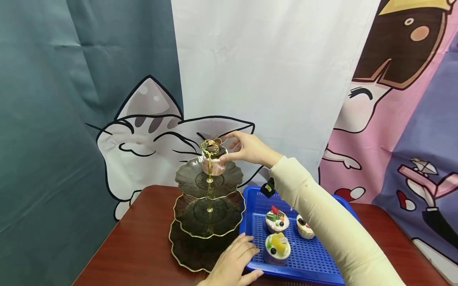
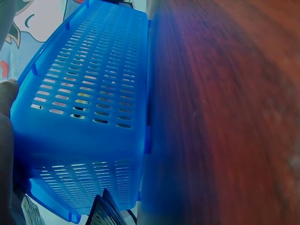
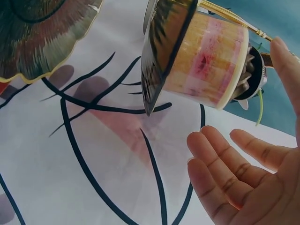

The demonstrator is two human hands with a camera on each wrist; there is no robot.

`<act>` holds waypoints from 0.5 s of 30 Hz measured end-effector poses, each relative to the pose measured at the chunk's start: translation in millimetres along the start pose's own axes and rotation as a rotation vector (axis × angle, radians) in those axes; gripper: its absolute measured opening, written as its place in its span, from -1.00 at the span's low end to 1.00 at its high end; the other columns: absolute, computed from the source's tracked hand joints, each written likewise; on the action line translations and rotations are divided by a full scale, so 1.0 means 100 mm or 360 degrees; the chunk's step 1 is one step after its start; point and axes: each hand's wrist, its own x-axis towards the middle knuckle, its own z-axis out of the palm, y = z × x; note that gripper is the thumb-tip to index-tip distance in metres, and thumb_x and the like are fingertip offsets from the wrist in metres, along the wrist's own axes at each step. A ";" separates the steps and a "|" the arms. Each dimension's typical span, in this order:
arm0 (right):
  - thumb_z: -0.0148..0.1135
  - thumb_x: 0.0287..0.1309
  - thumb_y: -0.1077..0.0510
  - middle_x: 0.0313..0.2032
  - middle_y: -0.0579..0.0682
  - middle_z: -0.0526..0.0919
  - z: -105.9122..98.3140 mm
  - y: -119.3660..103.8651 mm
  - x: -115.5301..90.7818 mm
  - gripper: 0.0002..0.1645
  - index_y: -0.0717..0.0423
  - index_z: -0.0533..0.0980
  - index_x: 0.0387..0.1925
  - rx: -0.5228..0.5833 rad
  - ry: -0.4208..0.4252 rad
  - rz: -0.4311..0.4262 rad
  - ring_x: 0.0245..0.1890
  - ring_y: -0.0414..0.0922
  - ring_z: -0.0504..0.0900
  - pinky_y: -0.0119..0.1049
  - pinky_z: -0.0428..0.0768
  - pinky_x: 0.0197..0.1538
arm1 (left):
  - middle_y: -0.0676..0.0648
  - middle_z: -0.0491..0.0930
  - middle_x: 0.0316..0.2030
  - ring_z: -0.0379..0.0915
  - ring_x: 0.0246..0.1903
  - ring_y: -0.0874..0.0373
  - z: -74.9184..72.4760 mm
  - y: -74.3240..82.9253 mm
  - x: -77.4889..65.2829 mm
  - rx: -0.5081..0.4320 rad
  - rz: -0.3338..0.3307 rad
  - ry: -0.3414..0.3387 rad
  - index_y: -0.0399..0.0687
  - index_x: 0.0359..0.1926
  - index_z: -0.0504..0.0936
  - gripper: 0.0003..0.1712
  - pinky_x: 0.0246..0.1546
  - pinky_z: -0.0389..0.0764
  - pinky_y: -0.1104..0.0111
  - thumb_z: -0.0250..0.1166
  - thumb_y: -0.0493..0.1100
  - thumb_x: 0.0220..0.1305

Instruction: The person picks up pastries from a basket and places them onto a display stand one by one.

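Shiny and matt
Glossy stand plates (image 1: 193, 219), metallic pole (image 1: 210, 169); smooth plastic basket (image 1: 297, 275); glossy wood-grained table (image 1: 132, 242); matt, creased cloth backdrop (image 1: 272, 79).

I am seeing a round pink-and-yellow cupcake with a dark brown top (image 1: 219, 167) standing upright on the top plate (image 1: 191, 178) of a dark, shiny, three-plate stand with wavy gold edges (image 1: 193, 223). From my side, it is sitting behind the thin gold pole (image 1: 210, 206). Just to the right, a blue plastic basket with lots of little holes (image 1: 304, 256) is lying flat. Inside it, three more cupcakes with white tops and colourful bits (image 1: 277, 249) are sitting upright.
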 end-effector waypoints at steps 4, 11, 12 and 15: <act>0.41 -0.01 -0.19 0.00 0.07 0.63 -0.03 0.04 -0.08 -0.14 -0.07 0.32 0.30 0.0018 0.0011 0.0025 -0.07 -0.08 0.67 -0.13 0.64 0.01 | 0.10 0.62 -0.14 0.44 0.15 0.20 0.02 -0.01 0.00 0.0005 0.0026 0.0033 0.00 -0.13 0.64 -0.55 0.35 0.29 0.30 0.20 0.24 0.25; 0.38 0.02 -0.20 0.04 0.07 0.60 -0.08 0.15 -0.23 -0.15 -0.06 0.30 0.31 0.0024 0.0017 0.0071 -0.04 -0.07 0.62 -0.11 0.61 0.01 | 0.12 0.62 -0.13 0.43 0.16 0.21 0.02 -0.01 0.00 -0.0020 -0.0005 0.0001 0.01 -0.11 0.64 -0.54 0.36 0.30 0.30 0.19 0.25 0.25; 0.37 0.02 -0.20 0.05 0.06 0.60 -0.09 0.16 -0.25 -0.16 -0.07 0.30 0.30 0.0012 0.0023 0.0074 -0.03 -0.08 0.61 -0.11 0.61 0.01 | 0.12 0.62 -0.13 0.43 0.16 0.22 0.02 -0.01 0.00 -0.0017 -0.0008 -0.0005 0.02 -0.11 0.64 -0.55 0.34 0.33 0.28 0.19 0.25 0.25; 0.38 0.02 -0.19 0.03 0.05 0.60 -0.10 0.20 -0.32 -0.19 -0.06 0.33 0.28 -0.0002 0.0044 0.0068 -0.02 -0.07 0.60 -0.10 0.60 0.00 | 0.13 0.62 -0.13 0.44 0.15 0.22 0.02 0.00 -0.01 -0.0006 -0.0015 -0.0018 0.04 -0.11 0.64 -0.56 0.30 0.40 0.27 0.20 0.25 0.24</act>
